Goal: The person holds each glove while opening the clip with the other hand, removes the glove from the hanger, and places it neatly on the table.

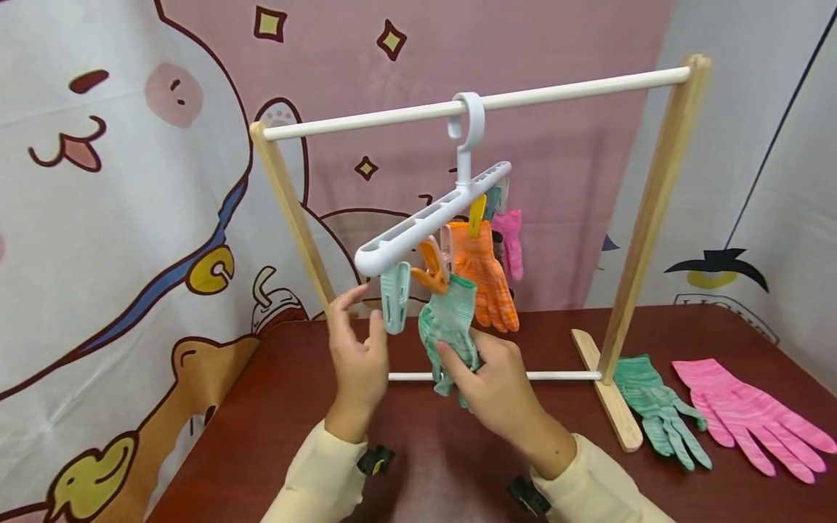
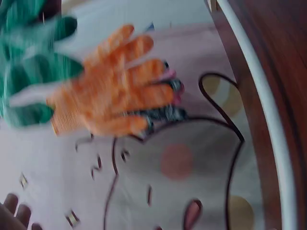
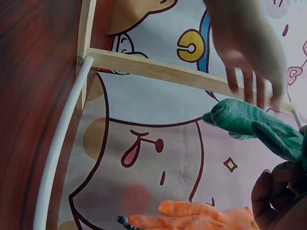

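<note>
A mint-green knitted glove (image 1: 450, 314) is pointing its long axis roughly upright, cuff up, just beneath an orange plastic clip (image 1: 431, 270); whether that clip is biting the cuff, I cannot tell. The right grip (image 1: 500, 381) is pinching the glove from the right. The left grip (image 1: 358, 363), fingers apart and empty, is hovering beside a pale-green plastic clip (image 1: 394, 299) under the white plastic hanger (image 1: 418, 234).

The held green glove (image 1: 460, 309) is knitted cloth, the hanger (image 1: 431, 220) smooth plastic, the posts (image 1: 655, 211) matt wood.
</note>
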Available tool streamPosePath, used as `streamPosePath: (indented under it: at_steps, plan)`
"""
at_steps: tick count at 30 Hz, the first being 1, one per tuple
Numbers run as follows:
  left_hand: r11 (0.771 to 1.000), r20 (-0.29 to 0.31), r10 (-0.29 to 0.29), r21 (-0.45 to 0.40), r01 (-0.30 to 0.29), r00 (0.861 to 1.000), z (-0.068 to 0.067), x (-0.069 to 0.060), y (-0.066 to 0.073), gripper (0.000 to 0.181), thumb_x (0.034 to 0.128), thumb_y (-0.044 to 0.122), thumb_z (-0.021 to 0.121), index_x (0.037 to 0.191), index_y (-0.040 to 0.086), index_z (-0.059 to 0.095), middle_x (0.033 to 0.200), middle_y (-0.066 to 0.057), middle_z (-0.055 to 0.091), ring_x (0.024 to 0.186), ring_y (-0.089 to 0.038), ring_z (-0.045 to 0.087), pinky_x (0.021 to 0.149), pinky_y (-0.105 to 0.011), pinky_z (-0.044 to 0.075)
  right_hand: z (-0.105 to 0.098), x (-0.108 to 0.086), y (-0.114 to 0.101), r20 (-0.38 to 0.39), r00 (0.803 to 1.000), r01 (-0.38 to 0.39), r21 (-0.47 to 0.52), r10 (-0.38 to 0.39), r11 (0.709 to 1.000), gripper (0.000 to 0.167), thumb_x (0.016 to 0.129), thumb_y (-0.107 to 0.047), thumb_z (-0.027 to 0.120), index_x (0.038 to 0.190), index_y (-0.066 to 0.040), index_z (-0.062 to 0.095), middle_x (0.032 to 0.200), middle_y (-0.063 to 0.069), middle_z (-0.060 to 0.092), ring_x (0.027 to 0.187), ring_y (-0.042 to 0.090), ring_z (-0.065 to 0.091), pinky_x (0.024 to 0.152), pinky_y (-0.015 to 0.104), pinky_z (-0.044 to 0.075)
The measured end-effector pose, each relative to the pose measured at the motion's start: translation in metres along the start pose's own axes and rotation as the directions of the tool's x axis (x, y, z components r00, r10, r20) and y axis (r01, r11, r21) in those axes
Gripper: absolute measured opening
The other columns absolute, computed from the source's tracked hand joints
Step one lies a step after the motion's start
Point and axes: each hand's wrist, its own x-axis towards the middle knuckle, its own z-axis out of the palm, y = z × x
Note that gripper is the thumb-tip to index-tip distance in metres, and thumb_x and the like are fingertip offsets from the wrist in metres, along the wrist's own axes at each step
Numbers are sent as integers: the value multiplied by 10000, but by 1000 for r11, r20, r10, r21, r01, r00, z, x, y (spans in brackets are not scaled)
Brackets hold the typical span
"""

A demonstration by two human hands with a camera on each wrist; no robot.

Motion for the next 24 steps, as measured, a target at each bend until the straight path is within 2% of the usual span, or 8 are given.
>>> streamPosePath:
  at_steps: [3, 6, 10, 14, 16, 19, 21, 24]
  plan:
    - [999, 173, -12, -42, 19, 985, 10, 4, 13, 404, 979, 74, 581, 1373, 46, 495, 1232, -136, 556, 1063, -184, 518, 909, -287, 424, -1, 0, 1, -13, 1000, 20, -14, -20, 1000, 114, 940, -239, 713, 946, -126, 711, 736, -40, 694, 545, -5, 578, 510, 214, 501]
    - [983, 316, -24, -163, 79, 948, 18, 13, 21, 432, 1028, 229, 550, 1425, 87, 454, 1305, -108, 551, 1118, -190, 545, 924, -301, 474, -1, 1, 2, -6, 1000, 29, -7, -29, 1000, 107, 940, -227, 711, 955, -121, 711, 740, -32, 689, 535, -4, 571, 496, 211, 495]
    - [932, 452, -7, -321, 170, 892, 27, 30, 29, 583, 1030, 506, 463, 1466, 123, 400, 1415, -71, 510, 1275, -213, 518, 1032, -346, 467, -1, 2, 2, 8, 999, 34, 6, -34, 999, 117, 947, -222, 703, 978, -109, 711, 757, -21, 692, 531, -7, 569, 494, 216, 500]
    - [908, 530, 46, -375, 185, 847, 38, 42, 36, 814, 952, 683, 375, 1444, 34, 349, 1370, -145, 487, 1275, -214, 492, 1054, -281, 426, 0, 2, 1, 15, 1000, 21, 1, -21, 1000, 109, 945, -222, 704, 961, -114, 709, 742, -30, 677, 522, -11, 556, 494, 224, 500]
    - [897, 533, 72, -404, 178, 843, 43, 47, 40, 883, 946, 700, 335, 1431, -38, 341, 1343, -223, 492, 1263, -250, 498, 1035, -250, 421, 0, 1, 1, 16, 1000, 16, -5, -16, 1000, 98, 940, -217, 709, 947, -120, 708, 731, -35, 666, 519, -11, 546, 491, 226, 496]
    - [871, 505, 94, -460, 175, 858, 50, 55, 46, 940, 945, 706, 314, 1368, -131, 385, 1240, -352, 534, 1166, -342, 548, 974, -260, 448, 0, 1, 1, 14, 1000, 21, -14, -21, 1000, 91, 936, -205, 712, 947, -115, 707, 728, -34, 665, 523, -10, 547, 498, 224, 499]
    - [862, 494, 82, -471, 187, 866, 54, 60, 51, 936, 953, 711, 305, 1348, -127, 435, 1167, -368, 593, 1105, -330, 590, 952, -306, 472, 0, 2, 2, 9, 1000, 29, -25, -29, 999, 99, 935, -202, 713, 963, -107, 713, 753, -28, 684, 567, -8, 577, 541, 222, 519]
    - [831, 499, 70, -509, 226, 864, 60, 66, 58, 952, 946, 734, 303, 1334, -121, 457, 1065, -382, 636, 999, -272, 642, 939, -363, 493, 0, 2, 2, 9, 1000, 27, -41, -26, 999, 121, 937, -210, 712, 985, -99, 716, 783, -24, 703, 616, -7, 607, 586, 218, 534]
